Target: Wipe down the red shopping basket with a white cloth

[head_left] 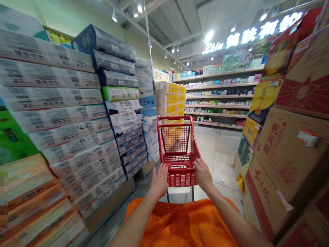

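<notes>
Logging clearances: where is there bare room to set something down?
Pale tiled floor lies bare between the red plastic shopping cart and stacked brown cardboard boxes on the right, reaching toward the pale tiered shelves. The left is crowded with stacked white plastic-wrapped packs.

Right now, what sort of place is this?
Probably a supermarket or similar shop: it has a red shopping cart, product-filled shelves and a lit "Skin" sign overhead.

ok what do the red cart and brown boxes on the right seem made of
The red cart: body probably moulded plastic, slightly glossy, judging by its even colour and rounded edges.

The brown boxes: most likely cardboard, matte, from their flat faces and red print.
</notes>
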Demonstrator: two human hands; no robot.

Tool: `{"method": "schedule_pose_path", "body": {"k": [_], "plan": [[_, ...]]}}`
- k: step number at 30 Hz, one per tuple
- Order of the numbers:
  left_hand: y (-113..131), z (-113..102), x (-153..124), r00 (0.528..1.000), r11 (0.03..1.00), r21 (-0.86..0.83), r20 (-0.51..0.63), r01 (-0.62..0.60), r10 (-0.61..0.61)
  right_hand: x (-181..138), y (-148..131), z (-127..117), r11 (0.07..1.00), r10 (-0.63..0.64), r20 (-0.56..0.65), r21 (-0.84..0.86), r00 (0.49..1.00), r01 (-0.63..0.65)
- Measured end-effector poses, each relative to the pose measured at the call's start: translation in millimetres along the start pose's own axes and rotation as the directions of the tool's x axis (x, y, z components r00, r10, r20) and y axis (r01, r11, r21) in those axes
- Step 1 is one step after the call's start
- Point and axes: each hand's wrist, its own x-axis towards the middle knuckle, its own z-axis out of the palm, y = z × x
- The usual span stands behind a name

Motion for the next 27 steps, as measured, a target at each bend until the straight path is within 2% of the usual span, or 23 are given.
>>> {"method": "schedule_pose_path", "body": {"k": [4,6,8,11,13,15,20,22,25,27], "plan": [[18.7,-1.8,0.6,0.999,0.999,0.009,0.019,-0.051,0.051,0.4,-40.2,15.6,0.994,-0.094,0.063,0.061,0.994,0.091],[23.4,-4.1,-0.6,0.996,0.996,0.0,0.006,-0.092,0.092,-0.1,-46.8,15.9,0.989,-0.134,0.074,0.077,0.988,0.128],[24.4,-6.1,-2.5,0.992,0.992,-0.011,-0.025,-0.128,0.127,-1.0,-31.4,6.9,0.992,-0.118,0.061,0.055,0.991,0.114],[25.2,-7.3,-4.7,0.988,0.989,-0.011,-0.051,-0.149,0.148,-3.1,13.6,-13.8,1.0,-0.005,-0.031,-0.007,1.0,0.005],[29.2,-6.7,-5.7,0.986,0.987,-0.005,-0.034,-0.161,0.161,-5.5,31.8,-22.1,0.998,0.058,-0.073,-0.026,0.996,-0.06],[36.0,-5.4,-6.9,0.984,0.984,0.001,-0.013,-0.179,0.179,-9.3,27.1,-21.7,0.998,0.056,-0.053,-0.022,0.997,-0.057],[45.5,-4.8,-8.8,0.969,0.969,-0.006,-0.002,-0.246,0.246,-20.3,-17.4,-11.1,0.99,-0.123,0.009,0.065,0.992,0.122],[42.6,-7.7,-6.6,0.966,0.966,-0.004,-0.02,-0.257,0.257,-19.5,-9.6,-15.0,0.991,-0.112,-0.001,0.069,0.994,0.111],[38.8,-13.3,-1.0,0.976,0.976,0.021,-0.03,-0.217,0.217,-12.5,22.7,-25.2,0.998,0.02,-0.061,0.053,0.998,-0.017],[40.7,-14.3,1.7,0.977,0.977,0.037,-0.01,-0.212,0.213,-9.4,33.5,-28.5,0.996,0.068,-0.093,0.066,0.993,-0.062]]}}
